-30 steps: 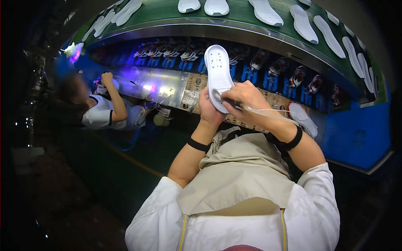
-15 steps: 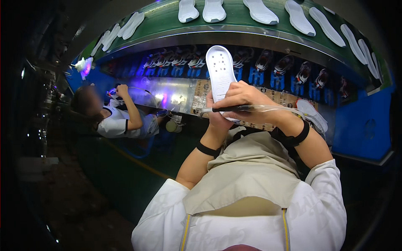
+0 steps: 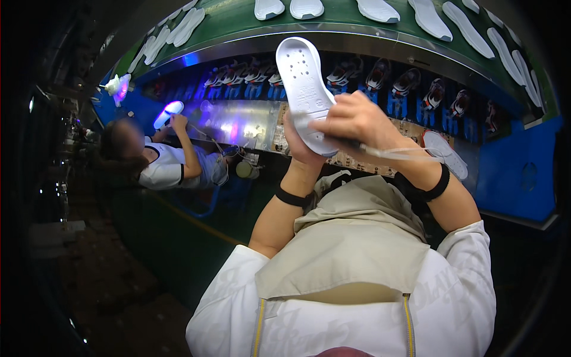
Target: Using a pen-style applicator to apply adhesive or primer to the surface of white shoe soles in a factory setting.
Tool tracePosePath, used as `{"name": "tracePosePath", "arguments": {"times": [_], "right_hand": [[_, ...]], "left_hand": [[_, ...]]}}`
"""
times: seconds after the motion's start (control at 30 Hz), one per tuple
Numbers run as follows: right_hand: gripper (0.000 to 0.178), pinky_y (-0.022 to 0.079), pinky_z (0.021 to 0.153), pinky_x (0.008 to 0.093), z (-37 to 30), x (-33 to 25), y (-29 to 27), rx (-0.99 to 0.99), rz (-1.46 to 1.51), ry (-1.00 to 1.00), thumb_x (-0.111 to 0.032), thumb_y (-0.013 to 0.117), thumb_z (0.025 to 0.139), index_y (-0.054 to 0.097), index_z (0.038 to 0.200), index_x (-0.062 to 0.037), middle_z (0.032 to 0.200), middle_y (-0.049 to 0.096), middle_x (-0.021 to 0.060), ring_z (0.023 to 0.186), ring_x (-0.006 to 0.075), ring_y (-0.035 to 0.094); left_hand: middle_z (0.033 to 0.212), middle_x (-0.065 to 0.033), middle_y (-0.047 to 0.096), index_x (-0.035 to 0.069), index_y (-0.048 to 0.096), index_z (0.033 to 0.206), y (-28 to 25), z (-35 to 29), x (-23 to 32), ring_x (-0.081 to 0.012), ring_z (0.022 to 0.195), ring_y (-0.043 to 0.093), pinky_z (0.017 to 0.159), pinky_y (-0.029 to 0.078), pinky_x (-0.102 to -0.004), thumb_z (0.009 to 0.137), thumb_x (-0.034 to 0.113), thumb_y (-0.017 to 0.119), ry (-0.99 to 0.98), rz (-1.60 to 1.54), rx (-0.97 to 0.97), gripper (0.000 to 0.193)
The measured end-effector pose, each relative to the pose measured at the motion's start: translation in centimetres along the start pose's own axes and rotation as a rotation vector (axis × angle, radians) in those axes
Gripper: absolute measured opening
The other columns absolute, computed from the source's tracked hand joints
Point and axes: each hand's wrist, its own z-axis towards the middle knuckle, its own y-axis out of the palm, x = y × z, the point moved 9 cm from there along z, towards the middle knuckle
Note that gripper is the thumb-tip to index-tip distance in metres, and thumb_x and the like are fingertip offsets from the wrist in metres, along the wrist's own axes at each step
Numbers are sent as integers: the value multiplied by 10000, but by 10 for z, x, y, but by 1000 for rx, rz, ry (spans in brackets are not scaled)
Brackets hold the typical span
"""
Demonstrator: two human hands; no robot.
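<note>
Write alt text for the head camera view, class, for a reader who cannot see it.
A person's left hand holds up a white shoe sole while the right hand works a thin tool across it. Behind runs a green conveyor carrying more soles, and a co-worker sits to the left.

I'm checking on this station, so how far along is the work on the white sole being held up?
In hand: the left hand holds the white sole upright while the right hand presses a thin dark tool to its lower end. Done: cannot tell; no finished mark shows. Left: another white sole lies on the bench, and more ride the green conveyor.
</note>
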Motion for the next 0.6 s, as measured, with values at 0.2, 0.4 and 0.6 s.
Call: {"name": "tracePosePath", "arguments": {"times": [0.2, 0.4, 0.6], "right_hand": [[323, 464, 907, 414, -4, 11, -8, -9, 177, 208, -110, 806, 843, 775, 1160, -166, 971, 703, 53, 941, 261, 642], [410, 454, 985, 404, -6, -30, 13, -398, 450, -113, -116, 825, 819, 755, 1221, -146, 1044, 714, 64, 991, 257, 642], [449, 462, 815, 372, 3, -28, 2, -291, 250, -120, -118, 840, 805, 756, 1243, -177, 982, 690, 47, 881, 239, 614]], "left_hand": [[1234, -247, 650, 2, 555, 1392, 24, 3, 9, -385, 1087, 674, 939, 600, -509, 994, 554, 374, -90, -110, -69, 705], [1279, -243, 624, 37, 584, 1380, 27, 9, 21, -368, 1061, 657, 879, 579, -517, 975, 616, 424, -159, -64, -160, 724], [1333, -260, 529, 87, 495, 1491, 42, 16, 35, -371, 1118, 588, 917, 567, -508, 939, 648, 502, -202, -15, -313, 787]]}}
